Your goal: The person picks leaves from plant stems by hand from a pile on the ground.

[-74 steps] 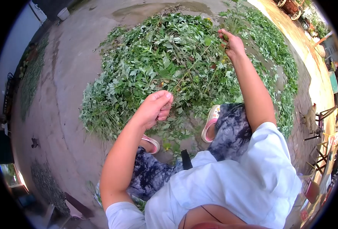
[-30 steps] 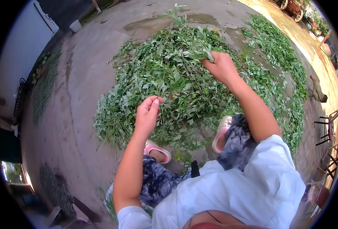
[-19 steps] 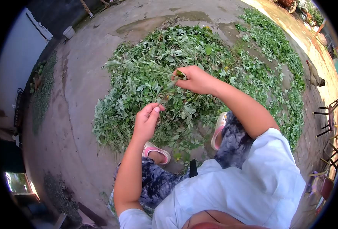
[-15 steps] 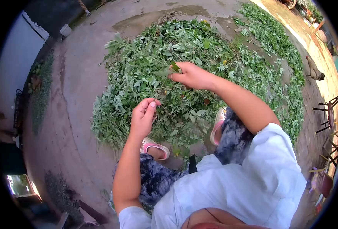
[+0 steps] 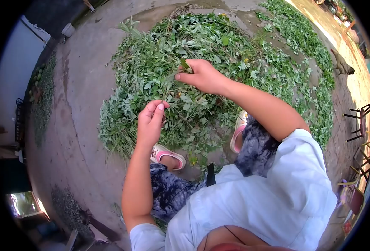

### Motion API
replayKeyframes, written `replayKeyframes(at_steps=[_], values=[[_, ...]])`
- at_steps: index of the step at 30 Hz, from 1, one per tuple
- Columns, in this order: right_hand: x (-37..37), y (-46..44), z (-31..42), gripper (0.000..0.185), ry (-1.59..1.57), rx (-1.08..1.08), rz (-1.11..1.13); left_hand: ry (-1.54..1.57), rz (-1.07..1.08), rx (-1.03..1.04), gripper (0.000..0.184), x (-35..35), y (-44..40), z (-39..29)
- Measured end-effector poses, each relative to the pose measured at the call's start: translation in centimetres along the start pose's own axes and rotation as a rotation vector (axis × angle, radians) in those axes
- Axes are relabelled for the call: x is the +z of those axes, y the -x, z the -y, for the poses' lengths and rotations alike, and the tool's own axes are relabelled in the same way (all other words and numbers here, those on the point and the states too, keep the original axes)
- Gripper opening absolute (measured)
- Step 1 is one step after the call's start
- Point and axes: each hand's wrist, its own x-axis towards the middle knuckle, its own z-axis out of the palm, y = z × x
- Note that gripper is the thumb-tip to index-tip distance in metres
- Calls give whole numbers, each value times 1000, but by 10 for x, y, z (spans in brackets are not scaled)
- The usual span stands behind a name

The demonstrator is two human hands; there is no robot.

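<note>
A large heap of cut leafy green plants (image 5: 218,46) lies on the ground in front of my feet. My left hand (image 5: 150,121) is closed in a pinch at the near side of the heap, with thumb and forefinger on a thin stem. Up and to the right of it, my right hand (image 5: 202,76) is closed around a leafy sprig (image 5: 185,65), whose leaves show at the fingertips. A pale leafy top (image 5: 131,28) sticks out at the upper left of the heap. Where each stem runs among the leaves is hard to make out.
More greenery (image 5: 304,39) is spread at the right, near a chicken (image 5: 341,62). Chairs (image 5: 362,121) stand along the right edge. A white bucket (image 5: 68,30) is at the upper left. My clogs (image 5: 167,157) border the heap's near side.
Both hands have shifted slightly left and up in the view, still pinching the plants. The chicken at the right has changed its posture a little.
</note>
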Motion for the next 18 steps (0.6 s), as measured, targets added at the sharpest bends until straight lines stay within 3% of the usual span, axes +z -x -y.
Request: replayKeyframes(at_steps=[5,7,10,11,12,13,14,18], values=[[10,-5,0,24,-51,-103,-206,52,11,-48,16,-3,-3,3],[14,-11,-4,23,-111,-144,-345,-139,47,50,17,10,1,2],[20,-17,-15,23,-125,-135,-423,-122,32,23,18,14,5,-7],[12,-22,-8,20,-194,0,-412,-135,75,-18,19,5,2,-6],[-4,-22,-3,16,-654,178,-457,-134,73,-19,19,2,6,-4],[-30,-27,-3,12,-762,198,-603,-204,43,-7,17,0,12,-3],[-58,-31,-14,11,-748,175,-671,-271,13,11,16,-1,16,-3],[-105,-19,-54,11,-722,278,-488,-299,-121,12,16,-25,34,-7]])
